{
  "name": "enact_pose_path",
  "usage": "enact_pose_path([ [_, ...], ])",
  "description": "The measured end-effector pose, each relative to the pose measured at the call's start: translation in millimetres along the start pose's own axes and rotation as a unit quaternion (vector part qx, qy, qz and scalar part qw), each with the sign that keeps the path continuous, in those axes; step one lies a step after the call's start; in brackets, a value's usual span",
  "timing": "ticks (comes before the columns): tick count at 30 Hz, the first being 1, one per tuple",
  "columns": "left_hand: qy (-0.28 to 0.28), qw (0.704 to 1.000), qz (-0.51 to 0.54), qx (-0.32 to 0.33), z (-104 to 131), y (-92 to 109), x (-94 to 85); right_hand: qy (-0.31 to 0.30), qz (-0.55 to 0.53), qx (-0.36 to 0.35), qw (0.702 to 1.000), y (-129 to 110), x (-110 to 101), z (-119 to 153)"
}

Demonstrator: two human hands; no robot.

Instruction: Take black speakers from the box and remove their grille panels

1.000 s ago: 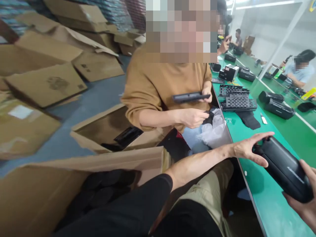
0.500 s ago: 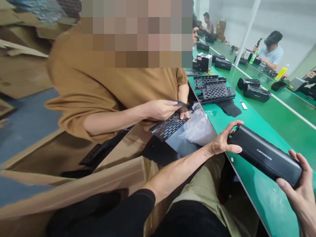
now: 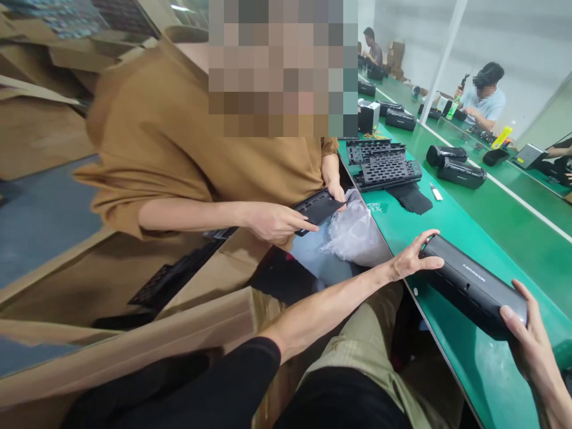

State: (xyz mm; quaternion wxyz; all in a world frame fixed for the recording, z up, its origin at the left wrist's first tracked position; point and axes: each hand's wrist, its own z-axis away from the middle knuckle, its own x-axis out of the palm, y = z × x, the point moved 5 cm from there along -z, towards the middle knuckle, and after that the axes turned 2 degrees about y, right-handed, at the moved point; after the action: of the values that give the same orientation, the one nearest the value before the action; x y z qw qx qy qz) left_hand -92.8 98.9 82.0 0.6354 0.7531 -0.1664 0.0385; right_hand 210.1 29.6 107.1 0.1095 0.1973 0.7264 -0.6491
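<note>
A long black speaker casing marked "MERKURY" is gripped between my two hands over the green table. My left hand holds its far-left end, thumb on the front face and fingers at the back edge. Around the right end closes my right hand, thumb on the front and fingers on the top. A small dark opening shows on the casing's front face. Whether the casing touches the table, I cannot tell.
Beside me a co-worker in a brown top holds a black panel above a clear plastic bag. Perforated black grilles are stacked on the green table. Other black casings lie further back. An open cardboard box stands at left.
The casing has tipped in my hands, so more of its front face and the small opening show. The co-worker's perforated panel has turned, now showing a solid dark surface.
</note>
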Motion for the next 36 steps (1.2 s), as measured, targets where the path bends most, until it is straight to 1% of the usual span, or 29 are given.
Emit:
enact_pose_path([
  [2, -0.021, 1.0, 0.016, -0.002, 3, 0, 3.5, 0.001, 0.013, 0.006, 1.0, -1, -5, 5],
  [4, -0.028, 0.999, 0.031, 0.004, 5, 4, 7.4, 0.025, 0.027, 0.011, 0.999, -4, -8, 10],
  [7, 0.001, 0.999, 0.05, -0.003, 3, 6, 13.3, 0.059, -0.002, 0.052, 0.997, -1, -8, 8],
  [10, 0.031, 0.997, 0.047, -0.056, 0, -1, 17.7, 0.034, -0.066, 0.113, 0.991, 5, -3, -3],
  [13, 0.005, 0.995, 0.031, -0.091, 1, -8, 20.6, 0.007, -0.098, 0.141, 0.985, -2, -10, -12],
  [15, -0.017, 0.995, 0.042, -0.088, 2, -8, 22.4, -0.001, -0.106, 0.136, 0.985, -13, -18, -16],
  [17, -0.022, 0.995, 0.062, -0.069, 2, -6, 24.6, -0.005, -0.108, 0.12, 0.987, -23, -24, -19],
  [21, 0.024, 0.995, 0.086, -0.034, 2, -3, 30.0, -0.004, -0.102, 0.099, 0.99, -31, -28, -24],
  [26, 0.055, 0.993, 0.099, -0.046, 0, -10, 33.6, -0.01, -0.104, 0.09, 0.99, -31, -28, -37],
  [29, 0.07, 0.991, 0.105, -0.03, -2, -10, 31.7, -0.012, -0.115, 0.079, 0.99, -34, -33, -50],
  [31, 0.083, 0.989, 0.12, -0.039, -4, -10, 33.7, -0.01, -0.119, 0.087, 0.989, -35, -36, -60],
  [32, 0.095, 0.984, 0.138, -0.055, -4, -12, 36.6, 0.003, -0.121, 0.091, 0.989, -36, -37, -64],
  [34, 0.134, 0.969, 0.187, -0.093, -3, -19, 46.8, 0.063, -0.137, 0.083, 0.985, -39, -33, -67],
  [35, 0.161, 0.959, 0.209, -0.102, -1, -21, 53.5, 0.101, -0.151, 0.071, 0.981, -40, -27, -64],
  [36, 0.19, 0.951, 0.223, -0.095, 0, -23, 60.6, 0.141, -0.168, 0.053, 0.974, -40, -17, -60],
])
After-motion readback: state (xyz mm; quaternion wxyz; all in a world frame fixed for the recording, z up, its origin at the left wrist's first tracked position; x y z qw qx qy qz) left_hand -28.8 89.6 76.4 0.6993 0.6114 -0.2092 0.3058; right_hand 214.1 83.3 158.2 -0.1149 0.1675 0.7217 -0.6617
